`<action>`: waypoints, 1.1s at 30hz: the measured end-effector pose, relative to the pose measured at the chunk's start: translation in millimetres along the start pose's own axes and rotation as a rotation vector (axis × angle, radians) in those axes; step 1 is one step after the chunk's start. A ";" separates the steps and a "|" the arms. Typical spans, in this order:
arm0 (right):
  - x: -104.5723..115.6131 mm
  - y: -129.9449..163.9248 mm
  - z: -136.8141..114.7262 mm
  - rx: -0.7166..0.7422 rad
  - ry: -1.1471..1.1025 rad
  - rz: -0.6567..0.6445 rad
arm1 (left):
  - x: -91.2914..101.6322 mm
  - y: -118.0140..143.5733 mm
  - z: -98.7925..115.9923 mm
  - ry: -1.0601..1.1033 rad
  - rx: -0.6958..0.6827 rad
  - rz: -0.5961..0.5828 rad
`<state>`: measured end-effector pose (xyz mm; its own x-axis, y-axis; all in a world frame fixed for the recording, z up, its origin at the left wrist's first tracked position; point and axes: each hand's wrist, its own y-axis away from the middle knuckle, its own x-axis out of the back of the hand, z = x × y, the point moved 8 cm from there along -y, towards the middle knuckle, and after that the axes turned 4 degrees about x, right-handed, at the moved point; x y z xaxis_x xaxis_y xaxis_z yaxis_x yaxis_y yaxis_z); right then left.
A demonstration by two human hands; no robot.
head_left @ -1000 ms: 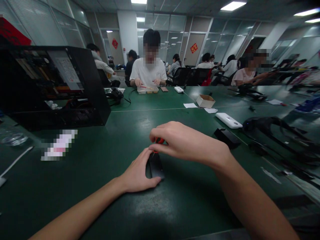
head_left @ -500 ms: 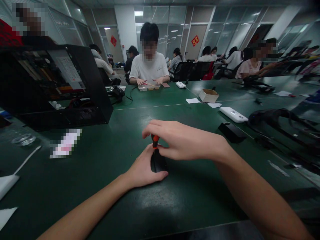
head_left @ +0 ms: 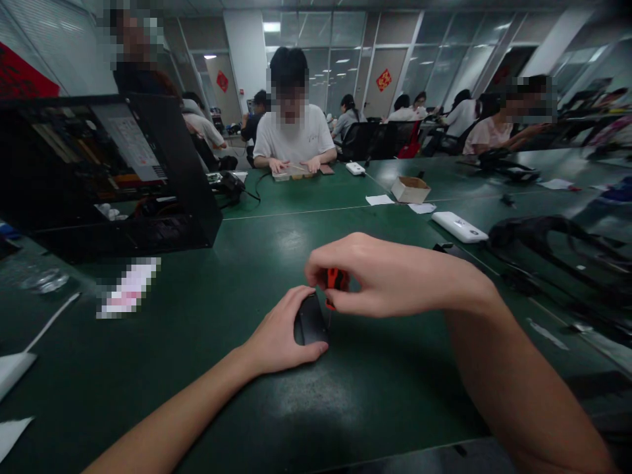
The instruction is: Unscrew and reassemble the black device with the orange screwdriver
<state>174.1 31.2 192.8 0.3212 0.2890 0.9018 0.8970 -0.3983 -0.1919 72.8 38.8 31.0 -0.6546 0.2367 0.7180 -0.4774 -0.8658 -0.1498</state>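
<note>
On the green tabletop [head_left: 276, 263], my left hand [head_left: 276, 332] grips a small black device [head_left: 312, 322], thumb along its near edge and fingers around its far left side. Its exact kind cannot be made out. My right hand [head_left: 365, 276] is closed around a screwdriver [head_left: 334, 283] with a red and black handle. The thin shaft points down beside the right edge of the device. Whether the tip touches anything is not clear.
An open black computer case [head_left: 192, 184] stands at the left. To the right lie a white power bank-like box [head_left: 459, 227], black straps [head_left: 557, 257] and a small open carton [head_left: 411, 189]. Across the table a person in a white shirt [head_left: 295, 135] rests both hands on a compartment box [head_left: 296, 172].
My right hand has moved right with the screwdriver, from above the black device to beside its right edge. My left hand still holds the device. A person behind the computer case has shifted right.
</note>
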 end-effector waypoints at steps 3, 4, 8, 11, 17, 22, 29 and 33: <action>0.5 0.6 0.2 -0.003 0.019 0.006 | -0.8 0.0 -1.4 -0.014 0.002 -0.004; -0.4 -0.1 0.6 -0.002 0.026 0.009 | -0.9 -0.1 -1.9 -0.018 0.005 -0.003; -8.8 -3.9 2.2 0.003 0.020 -0.021 | -1.5 -0.4 -2.3 -0.028 0.006 -0.009; -12.8 -5.0 3.8 -0.020 0.034 -0.047 | -1.2 -0.5 -2.0 -0.023 0.014 -0.014; -11.6 -4.1 4.8 -0.034 0.049 -0.040 | -0.4 0.5 -0.8 -0.029 0.027 -0.020; -10.7 -6.2 13.7 -0.067 0.052 -0.030 | -0.3 0.6 -1.5 -0.002 0.026 -0.015; -9.1 -6.2 21.6 -0.091 0.070 -0.012 | -1.0 1.0 -2.0 -0.025 0.010 -0.018; -9.0 -4.6 26.6 -0.116 0.116 -0.016 | -2.2 1.3 -2.7 -0.040 0.004 -0.009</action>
<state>175.1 53.5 175.3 0.2637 0.1961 0.9445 0.8586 -0.4939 -0.1372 72.1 38.3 27.4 -0.6263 0.2269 0.7459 -0.4806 -0.8656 -0.1402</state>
